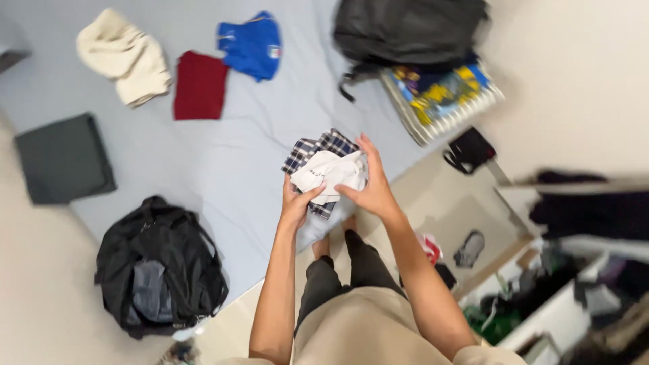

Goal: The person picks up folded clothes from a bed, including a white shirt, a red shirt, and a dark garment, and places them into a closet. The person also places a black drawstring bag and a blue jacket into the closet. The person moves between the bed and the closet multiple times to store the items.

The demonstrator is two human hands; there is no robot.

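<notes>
White crumpled cloth, atop folded plaid garment, held above bed

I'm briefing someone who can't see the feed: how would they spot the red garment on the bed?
Start at the pale blue bed sheet and go to its far end. Three garments lie there in a row; the red garment is the middle one, folded flat between a cream garment and a crumpled blue shirt.

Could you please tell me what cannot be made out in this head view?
- White cloth: bunched between left hand and right hand; its kind is unclear.
- Checked cloth: mostly covered by the white cloth.
- Black bag: contents dark, only a grey piece shows.
- Backpack: cut off by the top edge.
- Open drawers: contents blurred.
</notes>
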